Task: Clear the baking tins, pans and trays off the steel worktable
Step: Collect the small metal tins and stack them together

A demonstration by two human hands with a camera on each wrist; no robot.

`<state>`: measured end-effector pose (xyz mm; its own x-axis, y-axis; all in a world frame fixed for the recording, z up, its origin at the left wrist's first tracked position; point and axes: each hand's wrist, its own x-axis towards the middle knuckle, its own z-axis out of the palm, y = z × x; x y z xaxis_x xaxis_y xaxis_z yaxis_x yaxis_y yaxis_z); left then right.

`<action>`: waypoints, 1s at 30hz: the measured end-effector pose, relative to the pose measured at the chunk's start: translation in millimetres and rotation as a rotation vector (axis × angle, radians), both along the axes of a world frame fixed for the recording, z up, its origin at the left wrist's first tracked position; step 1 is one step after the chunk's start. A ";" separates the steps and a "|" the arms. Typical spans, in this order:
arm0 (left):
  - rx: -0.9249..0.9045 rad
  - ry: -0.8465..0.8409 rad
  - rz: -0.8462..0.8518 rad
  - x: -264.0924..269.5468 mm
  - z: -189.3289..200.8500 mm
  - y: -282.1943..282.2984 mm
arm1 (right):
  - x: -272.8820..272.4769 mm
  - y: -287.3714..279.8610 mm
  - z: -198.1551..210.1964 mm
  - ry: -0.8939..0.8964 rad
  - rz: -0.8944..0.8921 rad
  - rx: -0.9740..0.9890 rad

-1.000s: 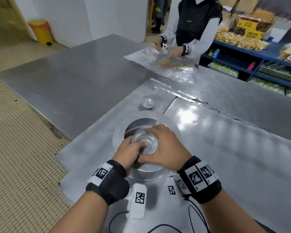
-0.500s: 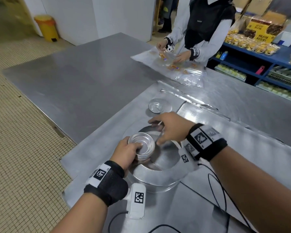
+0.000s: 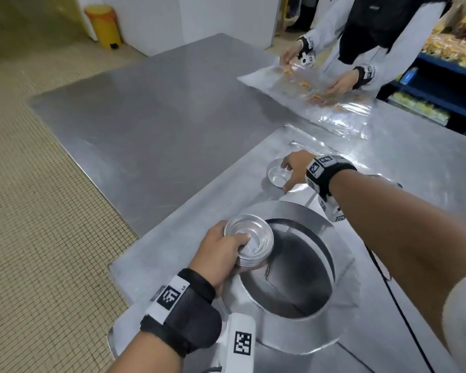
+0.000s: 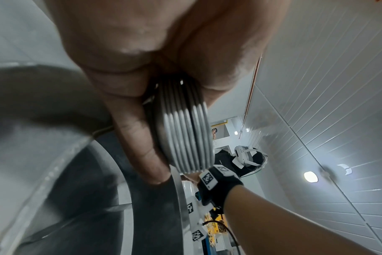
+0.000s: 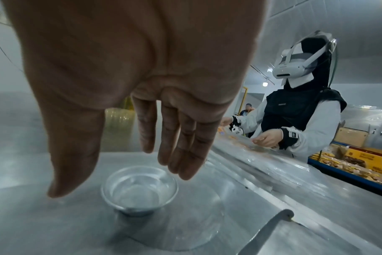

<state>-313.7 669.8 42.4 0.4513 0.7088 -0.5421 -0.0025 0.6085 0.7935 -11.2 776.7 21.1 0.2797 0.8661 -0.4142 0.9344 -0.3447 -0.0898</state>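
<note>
The left hand (image 3: 218, 249) is grasping a nested stack of small round tins (image 3: 249, 243) — thumb inside the top cup, fingers (image 4: 140, 143) under the base — and is holding it over the edge of the large round pan (image 3: 288, 267) that is sitting on the steel surface (image 3: 151, 109). The left wrist view is showing the stack's rims tightly packed, with one darker gap between them.

The right hand (image 3: 293, 170) is reaching over a single small tin (image 5: 140, 189) resting on a flat round disc (image 3: 299, 187) farther along the surface. Its grip is released: the fingers (image 5: 181, 146) are hanging straight just above the rim, not yet touching.

Judged risks:
- The single tin is light and shiny — a sideways brush of the fingertips could be sliding it off the disc instead of lifting it.
- The left-hand stack is being held one-handed and slightly tilted; the gap suggests a loosely seated tin that could be slipping out if the thumb relaxes.
- Adding the loose tin to the stack off-centre could be jamming or toppling it into the pan.

A second person (image 3: 374, 28) is handling clear plastic bags (image 3: 320, 98) at the far edge.
</note>
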 end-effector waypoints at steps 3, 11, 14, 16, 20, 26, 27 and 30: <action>0.029 0.032 -0.006 3.1 -4.0 2.5 | 6.4 11.0 -17.7 -0.004 -0.001 -0.019; 0.005 0.033 -0.001 3.5 -5.4 3.1 | -0.2 19.5 -23.0 -0.048 0.041 -0.068; 0.021 0.055 -0.001 2.5 -3.1 0.6 | -5.7 12.0 -10.4 -0.055 0.040 -0.057; 0.015 0.050 0.003 1.9 -1.1 -1.2 | -6.7 6.0 -1.7 -0.060 0.043 -0.048; -0.011 0.028 -0.003 -2.1 6.2 -4.0 | -13.4 -15.1 27.9 -0.062 0.032 0.020; -0.041 -0.001 -0.010 -5.7 23.0 -17.5 | -42.1 -63.4 84.6 0.001 0.033 0.124; -0.048 -0.005 -0.014 -5.7 24.7 -21.0 | -48.3 -73.4 93.4 0.017 0.043 0.142; -0.076 -0.020 -0.025 -5.8 29.1 -32.8 | -70.5 -107.0 116.5 0.054 0.076 0.190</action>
<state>-319.4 636.9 71.5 0.4795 0.6545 -0.5846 -0.0025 0.6671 0.7449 -81.7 669.8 137.5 0.1922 0.9479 -0.2540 0.9493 -0.2452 -0.1968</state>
